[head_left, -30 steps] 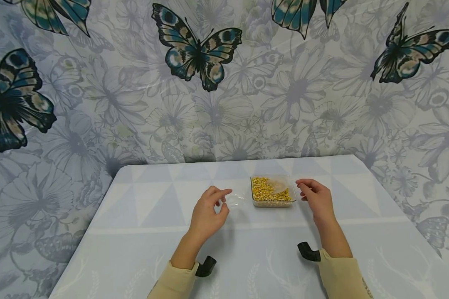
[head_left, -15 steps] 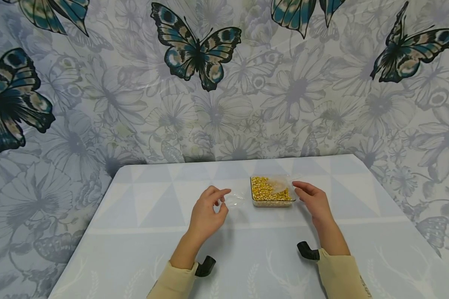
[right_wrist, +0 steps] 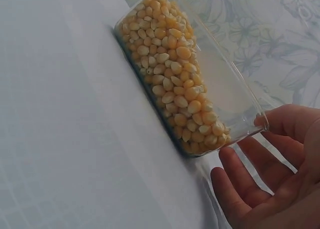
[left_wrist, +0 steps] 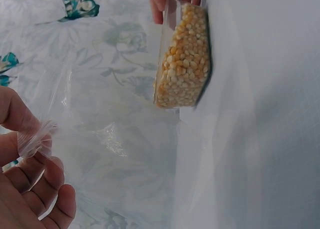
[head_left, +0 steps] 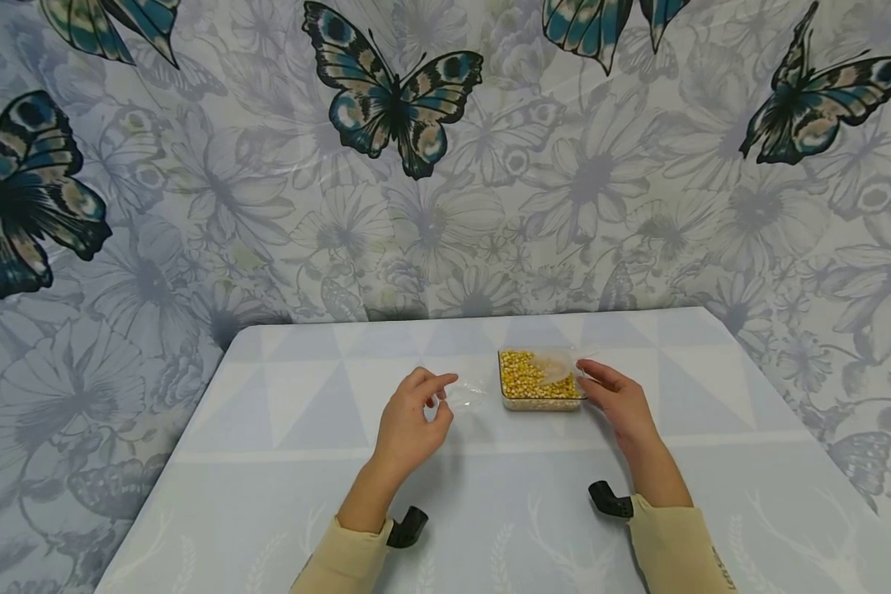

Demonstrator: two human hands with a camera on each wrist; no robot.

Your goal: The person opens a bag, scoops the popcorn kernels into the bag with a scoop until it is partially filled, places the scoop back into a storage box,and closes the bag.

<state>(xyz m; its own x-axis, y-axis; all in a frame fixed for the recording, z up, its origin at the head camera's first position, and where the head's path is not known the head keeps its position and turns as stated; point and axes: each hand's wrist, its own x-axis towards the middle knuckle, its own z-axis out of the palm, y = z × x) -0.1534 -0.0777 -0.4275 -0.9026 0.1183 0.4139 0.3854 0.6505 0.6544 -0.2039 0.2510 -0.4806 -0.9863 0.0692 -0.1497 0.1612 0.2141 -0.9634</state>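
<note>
A clear rectangular container [head_left: 540, 406] of yellow corn kernels [right_wrist: 167, 74] rests on the table, toward its far side. Inside it, at the back right, a pale translucent shape [head_left: 553, 368] shows above the kernels. My right hand [head_left: 622, 403] grips the container's right-hand rim, one finger over the edge and others along the outside wall. To the left of the container, my left hand [head_left: 416, 421] pinches the gathered edge of a clear plastic bag [left_wrist: 112, 139] between thumb and finger. The bag spreads thin and see-through toward the container.
The table [head_left: 327, 495] has a pale patterned cover. Beyond its far edge hangs a floral backdrop [head_left: 535, 206] printed with butterflies. A black curved piece [head_left: 408, 528] sticks out at the left cuff, and a similar black piece [head_left: 610, 500] at the right one.
My right hand has come left from just beside the container and taken hold of its right-hand rim. My left hand stays nearly still with the bag.
</note>
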